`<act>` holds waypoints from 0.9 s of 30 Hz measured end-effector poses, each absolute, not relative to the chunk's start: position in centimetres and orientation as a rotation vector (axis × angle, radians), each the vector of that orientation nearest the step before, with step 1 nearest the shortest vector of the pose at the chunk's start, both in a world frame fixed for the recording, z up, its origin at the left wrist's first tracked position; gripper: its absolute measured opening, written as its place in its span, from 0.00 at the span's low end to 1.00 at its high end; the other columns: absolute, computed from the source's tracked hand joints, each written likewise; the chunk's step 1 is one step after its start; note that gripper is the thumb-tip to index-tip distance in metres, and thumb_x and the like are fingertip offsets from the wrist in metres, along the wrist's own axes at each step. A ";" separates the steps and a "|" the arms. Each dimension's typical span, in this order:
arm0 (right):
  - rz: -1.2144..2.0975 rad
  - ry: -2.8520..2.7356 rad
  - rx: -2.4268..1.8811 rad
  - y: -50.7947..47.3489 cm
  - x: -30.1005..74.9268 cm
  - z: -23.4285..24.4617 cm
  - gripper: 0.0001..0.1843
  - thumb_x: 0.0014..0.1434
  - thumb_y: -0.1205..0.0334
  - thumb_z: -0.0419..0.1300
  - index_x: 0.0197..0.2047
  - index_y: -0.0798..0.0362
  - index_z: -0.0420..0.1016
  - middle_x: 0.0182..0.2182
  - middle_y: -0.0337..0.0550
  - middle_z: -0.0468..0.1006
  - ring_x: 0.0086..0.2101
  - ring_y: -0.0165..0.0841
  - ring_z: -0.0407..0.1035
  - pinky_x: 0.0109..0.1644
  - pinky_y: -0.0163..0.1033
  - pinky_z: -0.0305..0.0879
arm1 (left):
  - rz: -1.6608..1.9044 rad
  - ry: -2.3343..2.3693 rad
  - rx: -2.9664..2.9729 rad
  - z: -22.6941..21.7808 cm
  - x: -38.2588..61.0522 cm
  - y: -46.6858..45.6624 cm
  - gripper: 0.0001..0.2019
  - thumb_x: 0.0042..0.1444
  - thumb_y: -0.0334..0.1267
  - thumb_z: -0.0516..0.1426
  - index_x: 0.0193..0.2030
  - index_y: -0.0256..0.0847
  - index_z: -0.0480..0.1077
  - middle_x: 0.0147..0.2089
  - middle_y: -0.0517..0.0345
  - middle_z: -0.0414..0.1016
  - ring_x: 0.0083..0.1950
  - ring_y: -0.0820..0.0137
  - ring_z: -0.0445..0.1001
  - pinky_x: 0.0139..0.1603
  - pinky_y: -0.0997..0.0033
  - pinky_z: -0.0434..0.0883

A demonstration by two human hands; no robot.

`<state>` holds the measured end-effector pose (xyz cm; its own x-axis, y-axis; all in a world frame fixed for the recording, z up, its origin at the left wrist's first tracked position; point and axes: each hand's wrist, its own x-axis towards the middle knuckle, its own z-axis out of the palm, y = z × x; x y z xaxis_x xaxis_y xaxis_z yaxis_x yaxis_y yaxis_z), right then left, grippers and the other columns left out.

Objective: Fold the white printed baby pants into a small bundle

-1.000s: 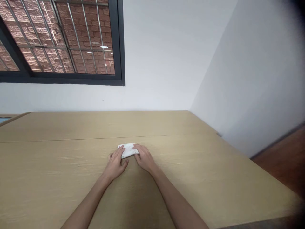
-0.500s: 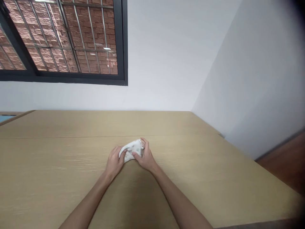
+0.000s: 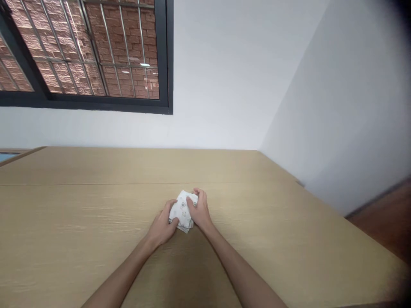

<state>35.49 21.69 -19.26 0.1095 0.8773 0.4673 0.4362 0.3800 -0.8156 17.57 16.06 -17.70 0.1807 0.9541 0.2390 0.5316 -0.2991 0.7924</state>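
Note:
A small folded white cloth [image 3: 183,210] with a sparse printed pattern is between my two hands, low over the wooden tabletop [image 3: 96,222]. Its layers show at the lower edge. My left hand [image 3: 163,224] grips its left side, thumb on the near face and fingers along the far edge. On the right, my right hand [image 3: 200,209] pinches the upper corner, its thumb pressed on the printed face and its fingers behind. Parts of the cloth are hidden under the fingers. Whether it touches the tabletop I cannot tell.
A thin seam crosses the tabletop beyond my hands. A white wall [image 3: 218,85] rises at the back and another at the right. The dark-framed window [image 3: 167,64] with metal bars is at upper left. A brown panel [image 3: 385,222] shows at far right.
The cloth has turned and shifted slightly right, now showing a flatter printed face and layered edges. Both hands moved a little right with it, and my left hand's grip has moved lower.

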 end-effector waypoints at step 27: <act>0.331 -1.721 -1.076 19.8 36.1 -15.9 0.16 0.70 0.57 0.47 0.55 0.52 0.69 0.51 0.51 0.72 0.54 0.41 0.66 0.62 0.50 0.63 | 0.918 1.302 2.338 -16.5 18.2 15.1 0.15 0.64 0.46 0.54 0.50 0.43 0.74 0.44 0.50 0.75 0.49 0.57 0.72 0.54 0.53 0.69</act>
